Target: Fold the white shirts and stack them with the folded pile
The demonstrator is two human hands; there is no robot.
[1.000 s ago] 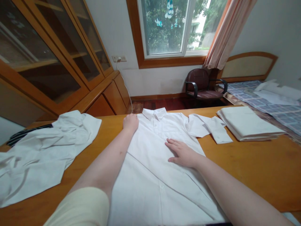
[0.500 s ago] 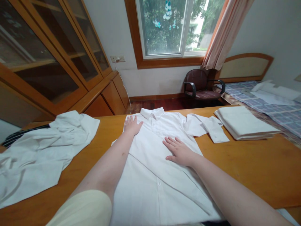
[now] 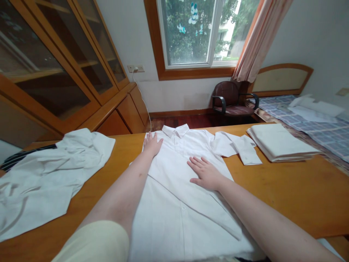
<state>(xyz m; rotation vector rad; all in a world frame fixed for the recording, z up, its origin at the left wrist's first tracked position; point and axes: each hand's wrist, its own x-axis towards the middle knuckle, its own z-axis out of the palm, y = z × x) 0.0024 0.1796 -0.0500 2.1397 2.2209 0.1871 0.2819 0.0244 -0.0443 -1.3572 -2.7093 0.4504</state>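
A white button-up shirt point(image 3: 169, 218) lies front side up on the wooden table, its collar pointing toward the window. One of its sleeves is folded diagonally across the front; the other reaches out to the right with its cuff bent back. My left hand point(image 3: 152, 144) rests flat on the shirt's left shoulder, fingers spread. On the middle of the chest, over the folded sleeve, lies my right hand point(image 3: 206, 173), palm down with its fingers stretched out. Neither hand grips the cloth.
To the left is a crumpled white garment point(image 3: 54, 178) beside a dark striped cloth point(image 3: 27, 154). A folded white stack point(image 3: 282, 142) sits at the right of the table point(image 3: 294, 196). Beyond are a chair point(image 3: 231, 100), a bed point(image 3: 313, 125) and a glass-door cabinet point(image 3: 54, 54).
The view has shifted very slightly. Both hands stay flat in nearly the same places on the shirt, and the folded sleeve's cuff end looks a little smoother.
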